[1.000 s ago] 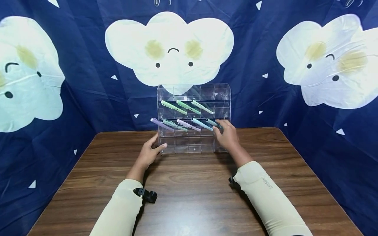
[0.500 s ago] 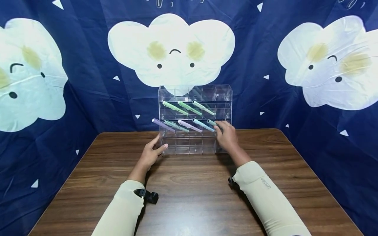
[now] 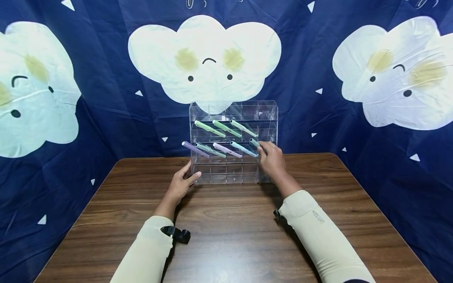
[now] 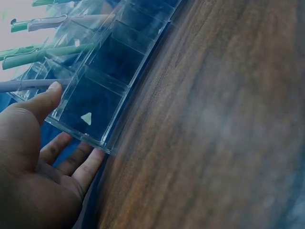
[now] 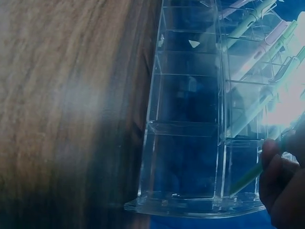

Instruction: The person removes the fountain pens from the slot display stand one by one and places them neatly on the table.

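Best to keep the left hand (image 3: pixel 182 181) flat and relaxed against the clear acrylic rack (image 3: pixel 233 118) while the right hand (image 3: pixel 271 160), pinching the teal pen (image 3: pixel 254 142) half-seated in the middle row's rightmost slot, slides it in straight, no twisting.

Left hand (image 4: pixel 33 157) against clear rack's (image 4: pixel 102 81) corner on wooden table (image 4: pixel 214 119)

this looks like a small staged recording corner, not a lived-in room. a dark blue cloth (image 3: pixel 106 98) printed with white clouds (image 3: pixel 205 59) hangs as a backdrop behind and along both sides of a wooden table (image 3: pixel 230 236). on the table stands a clear acrylic rack (image 3: pixel 269 110) of pens (image 3: pixel 209 129), like a stationery display. the person's wrists carry strapped-on cameras.
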Tool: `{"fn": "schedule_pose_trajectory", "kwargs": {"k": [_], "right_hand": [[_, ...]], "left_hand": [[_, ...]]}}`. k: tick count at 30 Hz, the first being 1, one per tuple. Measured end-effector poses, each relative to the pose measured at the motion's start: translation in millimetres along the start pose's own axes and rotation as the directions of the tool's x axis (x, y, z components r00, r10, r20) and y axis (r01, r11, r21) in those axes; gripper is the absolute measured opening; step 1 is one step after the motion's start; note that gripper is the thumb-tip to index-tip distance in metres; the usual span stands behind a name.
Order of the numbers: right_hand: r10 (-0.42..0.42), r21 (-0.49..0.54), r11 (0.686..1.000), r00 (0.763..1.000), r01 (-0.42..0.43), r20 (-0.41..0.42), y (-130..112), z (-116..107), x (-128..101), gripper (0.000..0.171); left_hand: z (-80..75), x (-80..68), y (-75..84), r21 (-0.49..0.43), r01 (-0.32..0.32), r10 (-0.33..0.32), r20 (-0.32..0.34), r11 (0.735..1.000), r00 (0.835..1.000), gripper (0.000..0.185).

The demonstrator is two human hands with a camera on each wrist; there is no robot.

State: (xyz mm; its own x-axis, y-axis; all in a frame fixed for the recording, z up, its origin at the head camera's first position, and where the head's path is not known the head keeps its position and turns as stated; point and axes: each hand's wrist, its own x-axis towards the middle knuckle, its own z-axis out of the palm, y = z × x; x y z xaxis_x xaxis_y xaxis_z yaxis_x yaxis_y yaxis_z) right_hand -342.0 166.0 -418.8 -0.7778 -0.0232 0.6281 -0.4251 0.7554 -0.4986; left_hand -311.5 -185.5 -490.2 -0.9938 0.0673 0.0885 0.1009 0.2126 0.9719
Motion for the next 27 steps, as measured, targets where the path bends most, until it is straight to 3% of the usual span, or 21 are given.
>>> {"fn": "schedule_pose_trajectory", "kwargs": {"k": [27], "right_hand": [[-0.169, 0.083, 0.979, 0.972, 0.184, -0.163, -25, -16, 17, 0.021]], "left_hand": [[1.9, -0.9, -1.8, 0.001, -0.027, 0.027, -0.016, 1.0, 1.0, 0.073]]}}
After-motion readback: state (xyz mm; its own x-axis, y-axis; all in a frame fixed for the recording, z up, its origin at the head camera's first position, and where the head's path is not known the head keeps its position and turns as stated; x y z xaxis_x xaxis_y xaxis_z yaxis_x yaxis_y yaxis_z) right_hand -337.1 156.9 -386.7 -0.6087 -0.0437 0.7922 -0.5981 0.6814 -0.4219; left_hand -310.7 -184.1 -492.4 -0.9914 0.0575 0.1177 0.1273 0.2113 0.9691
